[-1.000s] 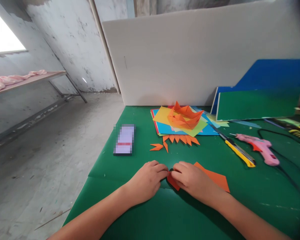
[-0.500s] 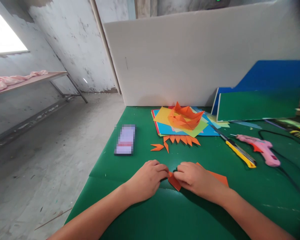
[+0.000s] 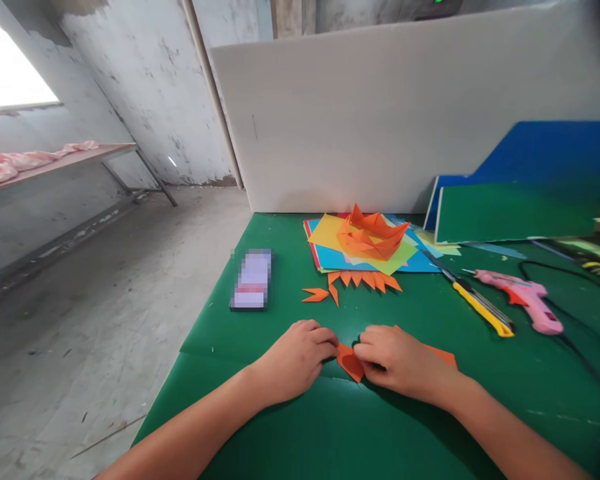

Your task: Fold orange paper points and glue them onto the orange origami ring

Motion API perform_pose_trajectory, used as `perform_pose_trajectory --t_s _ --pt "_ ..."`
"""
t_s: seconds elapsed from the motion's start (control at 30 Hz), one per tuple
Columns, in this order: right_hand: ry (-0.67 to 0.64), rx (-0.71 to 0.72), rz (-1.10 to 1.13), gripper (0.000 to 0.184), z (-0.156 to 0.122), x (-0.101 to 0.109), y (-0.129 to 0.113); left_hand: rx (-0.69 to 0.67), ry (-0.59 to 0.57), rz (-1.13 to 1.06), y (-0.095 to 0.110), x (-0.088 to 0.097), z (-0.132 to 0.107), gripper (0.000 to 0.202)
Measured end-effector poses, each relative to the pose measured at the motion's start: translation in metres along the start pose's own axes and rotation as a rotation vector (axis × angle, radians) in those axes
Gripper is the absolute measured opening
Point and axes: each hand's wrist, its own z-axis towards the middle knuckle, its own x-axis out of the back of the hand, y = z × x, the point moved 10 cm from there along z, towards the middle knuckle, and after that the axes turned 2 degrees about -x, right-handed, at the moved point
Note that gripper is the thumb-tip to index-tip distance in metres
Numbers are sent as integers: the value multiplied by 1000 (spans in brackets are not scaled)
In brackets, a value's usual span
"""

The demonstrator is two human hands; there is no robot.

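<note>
A small folded piece of orange paper (image 3: 351,364) lies on the green table between my hands. My left hand (image 3: 300,360) is closed on its left corner, the fingertips pinching it. My right hand (image 3: 395,357) has curled fingers pressed on the paper's right side. Under and behind the right wrist another sheet of orange paper (image 3: 443,357) shows in part. Farther back lie orange folded pieces (image 3: 365,280) with pointed ends, and a loose one (image 3: 316,295) to their left. A crown-like orange paper ring (image 3: 375,240) rests on a stack of coloured paper (image 3: 320,233).
A phone (image 3: 253,280) with a blurred screen lies at the left. To the right are a yellow utility knife (image 3: 483,308) and a pink glue gun (image 3: 523,297) with a black cord. A white board (image 3: 360,120) stands along the back, beside blue and green boards (image 3: 520,207).
My right hand has shifted slightly right along the orange paper, leaving more of it showing. The left hand stays in place, and the whole view has moved very slightly.
</note>
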Motion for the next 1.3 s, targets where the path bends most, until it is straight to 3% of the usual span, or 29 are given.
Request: perform_pose_trajectory --t_s 0.27,0.4,0.5,0.63,1.0,1.3 --pt "137 32 -22 17 -7 12 2 -13 28 4 -1 1 -1 33" --pt "254 36 120 12 -9 24 0 -12 45 13 -2 0 -2 35" --pt "206 37 185 24 -4 19 -2 -12 67 28 -1 -1 -2 34" --pt "156 44 198 17 1 13 -3 -35 85 30 0 -1 -2 31" --pt "244 141 165 21 -3 20 -5 -77 94 48 -3 2 0 29" --pt "289 38 264 16 3 23 -1 -164 60 80 4 1 0 32"
